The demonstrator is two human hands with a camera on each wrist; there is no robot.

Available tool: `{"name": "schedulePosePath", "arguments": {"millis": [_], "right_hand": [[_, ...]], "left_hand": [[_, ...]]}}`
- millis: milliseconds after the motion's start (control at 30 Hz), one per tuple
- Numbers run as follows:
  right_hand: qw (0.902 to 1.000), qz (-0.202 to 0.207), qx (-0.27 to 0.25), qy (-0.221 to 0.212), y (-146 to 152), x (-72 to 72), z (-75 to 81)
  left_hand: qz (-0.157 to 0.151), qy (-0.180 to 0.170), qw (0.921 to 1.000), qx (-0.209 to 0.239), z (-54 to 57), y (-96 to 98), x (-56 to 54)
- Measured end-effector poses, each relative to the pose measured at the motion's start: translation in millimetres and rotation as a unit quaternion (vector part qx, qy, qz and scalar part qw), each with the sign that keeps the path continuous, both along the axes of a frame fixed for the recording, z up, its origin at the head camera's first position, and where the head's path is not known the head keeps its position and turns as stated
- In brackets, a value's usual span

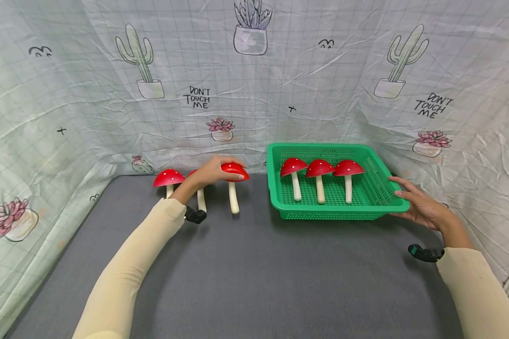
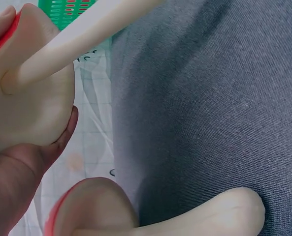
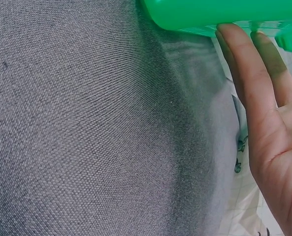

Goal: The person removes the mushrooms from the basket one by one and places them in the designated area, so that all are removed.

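Red mushroom (image 1: 232, 192) clamped in left hand (image 1: 212, 170) — looks slick, might slip; right hand (image 1: 422, 203), fingers straight, touches basket (image 1: 343, 208) — could shove it.

So we've got a dark grey table (image 1: 254, 273) with a woven, fabric-looking top. Sitting right on it toward the far edge: a green basket (image 1: 339, 208) right of the middle, plus a red-capped mushroom (image 1: 168, 177) off left and a second mushroom (image 1: 201, 200) just beside it, both partly hidden.
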State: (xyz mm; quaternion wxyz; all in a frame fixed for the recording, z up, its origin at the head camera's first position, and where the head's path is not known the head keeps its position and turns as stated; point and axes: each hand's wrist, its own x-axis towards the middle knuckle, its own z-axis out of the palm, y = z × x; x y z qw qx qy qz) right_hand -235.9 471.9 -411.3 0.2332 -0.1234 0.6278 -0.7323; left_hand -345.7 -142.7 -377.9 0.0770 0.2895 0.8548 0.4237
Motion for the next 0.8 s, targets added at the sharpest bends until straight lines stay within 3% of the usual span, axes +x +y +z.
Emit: {"name": "schedulePosePath", "arguments": {"millis": [367,500,800], "right_hand": [[1.0000,-0.003,0.001,-0.003,-2,-0.1,1.5],[1.0000,-0.003,0.003,-0.001,-3,0.6,1.3],[1.0000,-0.003,-0.008,-0.004,-1,0.7,-0.2]], "left_hand": [[0.014,-0.037,0.9989,0.027,-10.1,-7.4,-4.0],[0.002,-0.043,0.9987,0.029,-12.6,-9.0,-6.1],[-0.026,-0.025,0.9993,-0.002,-6.5,-5.6,-10.5]]}}
